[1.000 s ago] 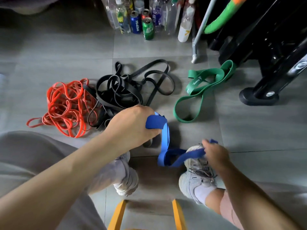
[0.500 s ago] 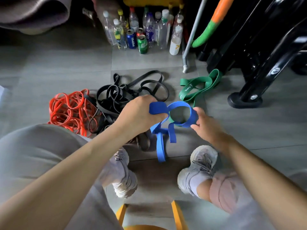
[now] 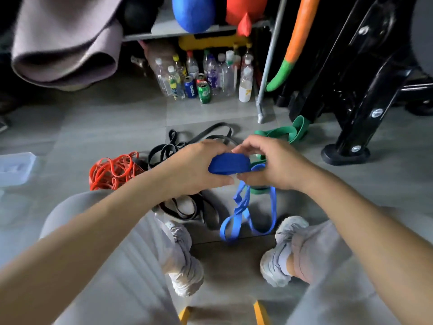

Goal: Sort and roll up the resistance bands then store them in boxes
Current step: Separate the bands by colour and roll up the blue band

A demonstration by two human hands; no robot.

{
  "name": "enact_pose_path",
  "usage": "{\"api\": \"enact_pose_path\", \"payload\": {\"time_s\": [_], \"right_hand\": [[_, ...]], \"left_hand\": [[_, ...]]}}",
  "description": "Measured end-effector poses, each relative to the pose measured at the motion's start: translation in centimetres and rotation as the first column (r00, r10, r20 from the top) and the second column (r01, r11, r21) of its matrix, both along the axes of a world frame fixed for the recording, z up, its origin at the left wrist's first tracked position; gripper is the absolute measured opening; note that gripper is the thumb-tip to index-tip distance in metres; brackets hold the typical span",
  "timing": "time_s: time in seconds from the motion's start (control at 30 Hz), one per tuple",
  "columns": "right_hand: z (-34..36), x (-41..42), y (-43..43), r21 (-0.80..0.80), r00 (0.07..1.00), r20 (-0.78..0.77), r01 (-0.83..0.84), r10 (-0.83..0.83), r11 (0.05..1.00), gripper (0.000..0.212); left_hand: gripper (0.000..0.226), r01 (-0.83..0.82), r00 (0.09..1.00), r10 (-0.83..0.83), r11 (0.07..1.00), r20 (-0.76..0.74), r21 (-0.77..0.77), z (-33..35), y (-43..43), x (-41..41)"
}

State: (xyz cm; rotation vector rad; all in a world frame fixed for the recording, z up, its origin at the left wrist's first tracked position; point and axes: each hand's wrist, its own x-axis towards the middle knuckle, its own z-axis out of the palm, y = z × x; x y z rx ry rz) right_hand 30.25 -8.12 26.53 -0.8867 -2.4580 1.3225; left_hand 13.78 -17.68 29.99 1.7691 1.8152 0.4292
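A blue resistance band (image 3: 228, 164) is partly wound into a flat coil held above the floor. My left hand (image 3: 199, 167) grips the coil from the left. My right hand (image 3: 274, 165) pinches it from the right. The band's loose end (image 3: 243, 216) hangs in twisted loops down to the floor between my shoes. On the tiles behind lie a heap of red bands (image 3: 112, 171), a tangle of black bands (image 3: 187, 146) and a green band (image 3: 283, 133), partly hidden by my hands.
A clear plastic box (image 3: 16, 168) sits at the far left. Several bottles and cans (image 3: 203, 78) stand at the back under a shelf. Black equipment legs (image 3: 346, 146) and a metal pole (image 3: 264, 90) stand at the right. A yellow stool edge (image 3: 260, 310) shows below.
The open blue loop has been drawn into a tighter flat coil, and my right hand has closed in against the left. The view has tilted up, showing the shelf and the box.
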Motion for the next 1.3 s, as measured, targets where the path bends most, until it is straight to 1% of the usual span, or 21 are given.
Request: {"api": "enact_pose_path", "payload": {"time_s": [0.1,0.2,0.23,0.3,0.37,0.43,0.47,0.53,0.6,0.63,0.7,0.77,0.8,0.87,0.93,1.0,1.1,1.17,1.2,1.23,1.3], "right_hand": [[0.4,-1.1,-0.1,-0.001,0.999,-0.033,-0.006,0.006,1.0,0.031],[0.0,-1.4,0.1,-0.034,0.999,-0.039,-0.024,0.022,0.999,0.032],[-0.3,-1.4,0.2,-0.051,0.999,-0.032,-0.034,0.033,0.998,0.031],[-0.6,-1.4,0.3,-0.089,0.997,-0.042,-0.063,0.059,0.994,0.032],[-0.8,-1.6,0.5,-0.161,0.992,-0.113,-0.067,0.049,0.985,0.033],[-0.7,-1.5,0.6,-0.208,0.982,-0.187,-0.06,0.021,0.976,0.027],[-0.7,-1.3,0.6,-0.197,0.98,-0.197,-0.056,0.016,0.979,0.024],[-0.6,-1.2,0.7,-0.149,0.99,-0.143,-0.035,0.013,0.988,0.021],[-0.9,-1.0,0.8,-0.1,1.0,-0.03,-0.003,0.0,0.995,0.033],[-1.0,-0.9,0.9,-0.077,1.0,0.018,0.018,-0.017,0.997,0.036],[-1.3,-0.8,1.1,-0.022,0.995,0.072,0.078,-0.076,0.997,0.028],[-1.1,-0.5,1.4,0.006,0.99,0.083,0.113,-0.113,0.994,0.034],[-0.9,-0.4,1.5,0.01,0.99,0.085,0.113,-0.114,0.994,0.036],[-0.6,-0.2,1.4,0.004,0.993,0.068,0.097,-0.097,0.995,0.031],[-0.1,-0.2,1.0,-0.061,0.997,-0.006,0.073,-0.073,0.995,0.032],[0.3,-0.4,0.8,-0.165,0.992,-0.105,0.059,-0.077,0.985,0.035],[0.6,-0.5,0.5,-0.326,0.971,-0.219,0.02,-0.096,0.945,0.035],[0.3,-0.6,0.1,-0.401,0.963,-0.257,-0.026,-0.085,0.915,0.033],[0.2,-0.7,-0.1,-0.425,0.962,-0.263,-0.043,-0.078,0.904,0.033],[0.0,-0.8,-0.3,-0.435,0.962,-0.264,-0.059,-0.064,0.899,0.033],[-0.2,-1.0,-0.7,-0.427,0.966,-0.255,-0.079,-0.037,0.901,0.034]], "left_hand": [[0.029,-0.035,0.994,0.03,0.999,-0.102,-0.041,0.5,0.2,-1.6],[0.023,-0.094,0.993,0.09,0.994,-0.077,-0.048,-0.7,-0.1,-1.7],[0.022,-0.114,0.993,0.113,0.993,-0.043,-0.02,-1.2,0.0,-1.4],[0.027,-0.179,0.981,0.175,0.983,0.086,0.044,-1.9,0.2,-0.9],[0.038,-0.216,0.956,0.197,0.974,0.217,0.067,-2.0,0.4,-0.9],[0.042,-0.192,0.946,0.167,0.979,0.276,0.065,-2.1,0.3,-1.2],[0.04,-0.167,0.953,0.142,0.983,0.268,0.071,-2.3,0.2,-1.5],[0.038,-0.099,0.987,0.079,0.985,0.141,0.138,-2.9,0.1,-2.0],[0.045,-0.031,1.0,0.03,0.979,0.005,0.202,-3.7,0.3,-2.4],[0.049,-0.03,0.999,0.035,0.977,-0.022,0.211,-3.8,0.4,-2.5],[0.054,-0.07,0.996,0.083,0.967,-0.042,0.244,-3.5,0.5,-2.9],[0.056,-0.113,0.992,0.125,0.959,-0.029,0.26,-2.9,0.4,-3.6],[0.054,-0.126,0.991,0.133,0.962,-0.01,0.241,-2.7,0.3,-3.9],[0.049,-0.131,0.991,0.127,0.973,0.031,0.189,-2.6,0.0,-4.0],[0.044,-0.15,0.987,0.139,0.976,0.079,0.157,-3.0,-0.1,-3.5],[0.043,-0.2,0.973,0.182,0.972,0.145,0.121,-3.3,-0.1,-3.0],[0.059,-0.25,0.934,0.224,0.966,0.278,0.062,-3.2,0.0,-2.8],[0.07,-0.21,0.94,0.191,0.977,0.281,0.038,-2.8,-0.2,-2.6],[0.071,-0.179,0.95,0.165,0.983,0.264,0.031,-2.7,-0.3,-2.3],[0.065,-0.152,0.959,0.141,0.988,0.246,0.026,-2.7,-0.4,-2.0],[0.044,-0.133,0.966,0.13,0.991,0.224,0.002,-3.0,-0.5,-1.6]]}}
